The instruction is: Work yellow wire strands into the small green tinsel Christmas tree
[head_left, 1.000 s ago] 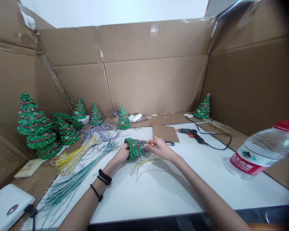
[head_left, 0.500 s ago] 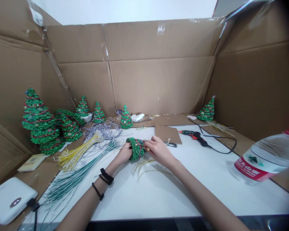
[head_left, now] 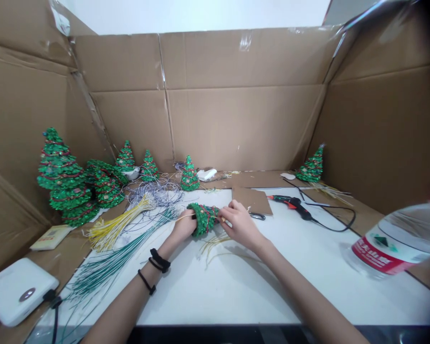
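Note:
A small green Christmas tree [head_left: 202, 220] with red garland lies on its side above the white table [head_left: 215, 296], its tip toward the right. My left hand [head_left: 184, 227] holds it at the base, with the fingers hidden inside. At the tip, my right hand [head_left: 238, 223] is closed in a pinch, and a thin pale strand shows by its fingertips. Another light strand crosses the back of my left hand. Several loose yellowish wires [head_left: 215, 244] lie on the table beneath the tree.
Yellow wires [head_left: 118, 224] and green wires [head_left: 111, 267] lie left, near a purple wire tangle [head_left: 154, 191]. Finished trees [head_left: 62, 172] stand behind. A glue gun [head_left: 292, 204], a cardboard piece [head_left: 252, 199] and a water bottle [head_left: 390, 243] are right. A white box [head_left: 21, 291] sits at left.
My right hand has shifted slightly right along the tree's tip. The whole view has moved a little; my left hand keeps its hold on the base.

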### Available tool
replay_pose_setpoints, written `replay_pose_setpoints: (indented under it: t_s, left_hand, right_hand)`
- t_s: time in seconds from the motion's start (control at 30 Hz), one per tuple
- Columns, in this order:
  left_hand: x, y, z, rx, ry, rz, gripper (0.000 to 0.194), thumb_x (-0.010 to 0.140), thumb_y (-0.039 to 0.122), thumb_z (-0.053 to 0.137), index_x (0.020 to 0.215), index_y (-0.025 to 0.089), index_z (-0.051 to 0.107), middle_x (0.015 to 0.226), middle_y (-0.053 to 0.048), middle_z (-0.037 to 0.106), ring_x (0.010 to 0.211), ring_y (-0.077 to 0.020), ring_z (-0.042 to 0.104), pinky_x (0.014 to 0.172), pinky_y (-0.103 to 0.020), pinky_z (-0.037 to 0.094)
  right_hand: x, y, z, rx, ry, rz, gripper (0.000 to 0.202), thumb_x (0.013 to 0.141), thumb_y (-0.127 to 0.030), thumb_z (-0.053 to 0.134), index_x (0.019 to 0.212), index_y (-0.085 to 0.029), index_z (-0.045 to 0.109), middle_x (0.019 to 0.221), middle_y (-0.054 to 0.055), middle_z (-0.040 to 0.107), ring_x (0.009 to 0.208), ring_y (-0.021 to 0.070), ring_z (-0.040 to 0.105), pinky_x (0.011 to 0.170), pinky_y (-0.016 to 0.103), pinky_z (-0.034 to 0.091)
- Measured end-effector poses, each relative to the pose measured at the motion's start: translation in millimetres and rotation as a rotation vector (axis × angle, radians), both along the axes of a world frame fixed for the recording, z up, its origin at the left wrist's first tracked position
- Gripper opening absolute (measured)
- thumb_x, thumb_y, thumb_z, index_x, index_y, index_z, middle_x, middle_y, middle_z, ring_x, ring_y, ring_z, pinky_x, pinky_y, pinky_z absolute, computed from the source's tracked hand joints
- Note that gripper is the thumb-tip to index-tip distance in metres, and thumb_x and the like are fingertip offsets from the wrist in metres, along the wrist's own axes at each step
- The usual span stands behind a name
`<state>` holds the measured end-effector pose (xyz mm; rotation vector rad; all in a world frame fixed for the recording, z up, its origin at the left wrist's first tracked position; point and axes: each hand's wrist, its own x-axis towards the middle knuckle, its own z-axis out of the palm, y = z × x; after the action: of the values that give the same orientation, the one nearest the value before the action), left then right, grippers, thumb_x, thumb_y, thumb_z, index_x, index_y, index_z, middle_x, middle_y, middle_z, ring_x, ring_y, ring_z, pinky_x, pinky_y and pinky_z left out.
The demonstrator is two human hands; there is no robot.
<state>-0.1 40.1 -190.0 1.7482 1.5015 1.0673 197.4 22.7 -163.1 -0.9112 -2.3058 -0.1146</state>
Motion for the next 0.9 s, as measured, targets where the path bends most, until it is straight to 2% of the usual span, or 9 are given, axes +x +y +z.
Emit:
replay_pose_setpoints:
  t_s: [0.1, 0.27, 0.47, 0.6, 0.77, 0.9]
  left_hand:
    - [1.4, -3.8, 5.9, 0.021, 0.08, 0.022, 0.012, 0.062, 0.014, 0.053, 0.052, 0.016, 0.06, 0.054, -0.003, 0.06, 0.051, -0.0126, 0.043, 0.053, -0.023, 0.03]
    - [5.4, -9.9, 13.7, 0.046, 0.297, 0.027, 0.016, 0.069, 0.018, 0.05, 0.063, 0.016, 0.065, 0.066, -0.006, 0.066, 0.056, -0.0138, 0.046, 0.053, -0.023, 0.029]
    - [5.0, -9.9, 19.4, -0.005, 0.519, 0.049, 0.018, 0.068, 0.015, 0.048, 0.063, 0.014, 0.065, 0.066, -0.006, 0.065, 0.054, -0.0119, 0.045, 0.052, -0.023, 0.028]
    - [2.5, -8.7, 20.1, -0.015, 0.616, 0.061, 0.018, 0.069, 0.018, 0.049, 0.063, 0.014, 0.065, 0.065, -0.006, 0.065, 0.053, -0.012, 0.045, 0.051, -0.024, 0.027]
    - [-0.5, -6.4, 18.0, -0.025, 0.628, 0.054, 0.022, 0.073, 0.021, 0.047, 0.067, 0.013, 0.067, 0.069, -0.008, 0.067, 0.057, -0.0142, 0.05, 0.053, -0.024, 0.03]
    - [-1.2, -2.9, 14.0, -0.023, 0.516, 0.018, 0.022, 0.073, 0.018, 0.046, 0.069, 0.013, 0.067, 0.071, -0.008, 0.068, 0.061, -0.015, 0.053, 0.057, -0.023, 0.036]
  right_hand:
    - [-7.7, -0.4, -4.2, 0.023, 0.003, -0.044, 0.011, 0.081, -0.009, 0.052, 0.075, -0.018, 0.055, 0.068, 0.003, 0.058, 0.073, 0.019, 0.038, 0.067, 0.03, 0.03]
    - [-6.1, 3.4, -6.3, 0.066, 0.019, -0.121, 0.014, 0.081, -0.008, 0.051, 0.079, -0.019, 0.059, 0.074, 0.004, 0.059, 0.075, 0.0203, 0.038, 0.067, 0.031, 0.029]
    - [-1.6, 5.5, -6.0, 0.0, 0.083, -0.124, 0.011, 0.086, -0.016, 0.051, 0.081, -0.019, 0.061, 0.075, 0.004, 0.06, 0.077, 0.0206, 0.039, 0.07, 0.032, 0.031]
    - [-8.1, 4.4, -6.1, -0.009, 0.084, -0.101, 0.013, 0.084, -0.011, 0.05, 0.08, -0.019, 0.06, 0.075, 0.005, 0.06, 0.076, 0.0207, 0.04, 0.069, 0.032, 0.032]
    - [-12.5, 4.3, -7.1, -0.019, 0.068, -0.094, 0.013, 0.083, -0.01, 0.05, 0.078, -0.019, 0.059, 0.074, 0.005, 0.061, 0.076, 0.021, 0.04, 0.068, 0.032, 0.032]
    - [-14.1, 3.6, -10.7, -0.06, 0.12, -0.088, 0.014, 0.082, -0.008, 0.05, 0.076, -0.018, 0.057, 0.074, 0.005, 0.061, 0.076, 0.0208, 0.041, 0.068, 0.032, 0.033]
